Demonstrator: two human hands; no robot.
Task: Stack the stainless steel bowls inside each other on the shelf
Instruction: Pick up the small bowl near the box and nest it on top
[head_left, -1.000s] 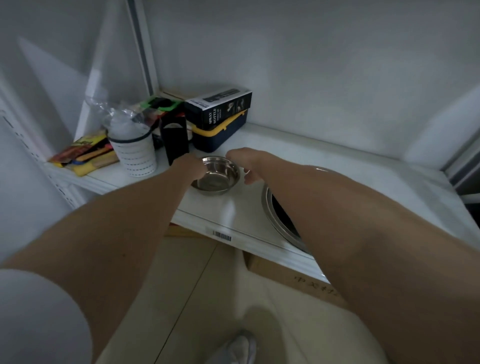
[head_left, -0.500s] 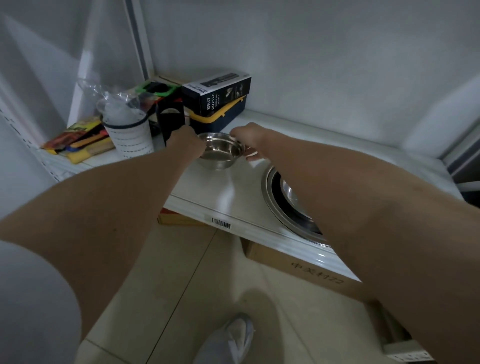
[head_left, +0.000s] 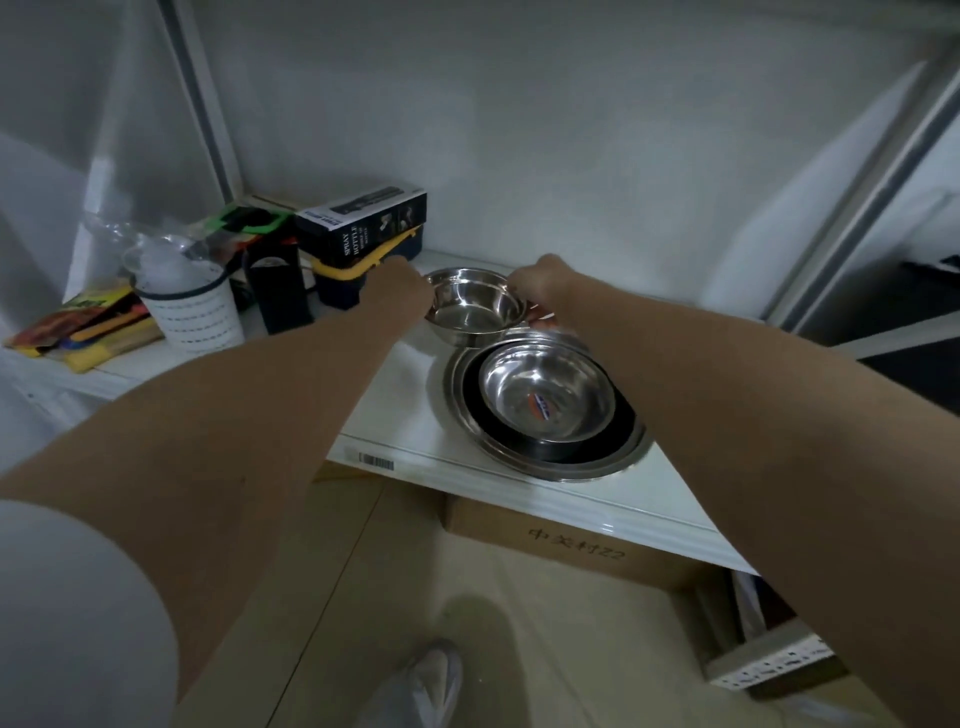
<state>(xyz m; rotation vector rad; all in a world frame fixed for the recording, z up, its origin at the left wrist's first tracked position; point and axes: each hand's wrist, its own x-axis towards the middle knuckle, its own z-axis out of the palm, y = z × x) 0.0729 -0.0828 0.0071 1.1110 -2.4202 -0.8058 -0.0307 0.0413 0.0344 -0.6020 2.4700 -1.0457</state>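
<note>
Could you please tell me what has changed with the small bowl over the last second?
Both hands, left hand and right hand, kept their grip on the small bowl and carried it right, toward the nested bowls. The items at the shelf's left end stayed put.

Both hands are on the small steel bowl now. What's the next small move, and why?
Probably carry the small bowl toward you and to the right, over the bowl with the sticker, then lower it in. The left hand and right hand hold its opposite rims, and the sticker bowl already sits nested in the larger stack beside it, open and unobstructed.
</note>
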